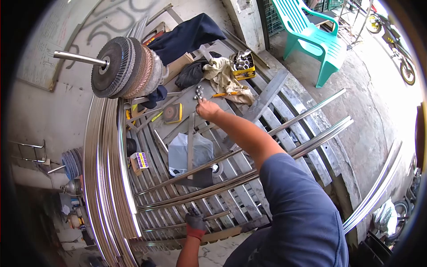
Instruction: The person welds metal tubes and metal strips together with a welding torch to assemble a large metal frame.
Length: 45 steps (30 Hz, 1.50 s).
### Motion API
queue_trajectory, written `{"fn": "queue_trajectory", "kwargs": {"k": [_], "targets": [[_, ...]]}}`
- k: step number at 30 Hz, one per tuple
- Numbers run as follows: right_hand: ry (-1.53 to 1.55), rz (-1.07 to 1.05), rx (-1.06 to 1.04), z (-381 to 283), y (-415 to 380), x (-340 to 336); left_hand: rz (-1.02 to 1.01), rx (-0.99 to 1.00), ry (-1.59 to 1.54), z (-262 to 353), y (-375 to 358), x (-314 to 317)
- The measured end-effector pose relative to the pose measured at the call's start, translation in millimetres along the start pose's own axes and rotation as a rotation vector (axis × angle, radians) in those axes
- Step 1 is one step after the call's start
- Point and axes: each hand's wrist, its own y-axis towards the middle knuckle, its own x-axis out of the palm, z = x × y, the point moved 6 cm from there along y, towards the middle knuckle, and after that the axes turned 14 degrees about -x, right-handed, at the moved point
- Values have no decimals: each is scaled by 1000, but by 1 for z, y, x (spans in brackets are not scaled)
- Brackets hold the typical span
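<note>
My left hand [195, 221], in a grey glove with a red cuff, is closed on a short thin metal tube [218, 215] above the slatted metal bench. My bare right hand [207, 109] reaches across to the far side, its fingers curled at a cluster of small shiny metal pieces [199, 92]. What lies inside those fingers is hidden. Long polished tubes [200, 192] cross the bench under my right arm. Close to the right hand lie an orange pencil-like tool [224, 94], a beige cloth [219, 71] and a square yellow-edged box with a disc [172, 113].
Buffing wheels [116, 66] on a shaft stand at upper left, above a stack of long tubes [106, 169]. A yellow tin [243, 66] holds metal rings. A plastic bag [189, 151] and a small box [141, 160] rest on the slats. A green chair [313, 38] stands beyond.
</note>
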Motion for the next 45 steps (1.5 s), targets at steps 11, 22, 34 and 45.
{"fn": "queue_trajectory", "kwargs": {"k": [11,22,34,45], "targets": [[204,309,-171,-72,-219,-192,-23,530,851,26,-9,-8],[104,577,162,-188,-476,-270,219,982,1045,76,-90,-31],[360,294,339,-303,-540,-133,246,1263,583,90,-156,27],[557,123,221,-307,-455,-35,94,1195,475,92,-151,80]]}}
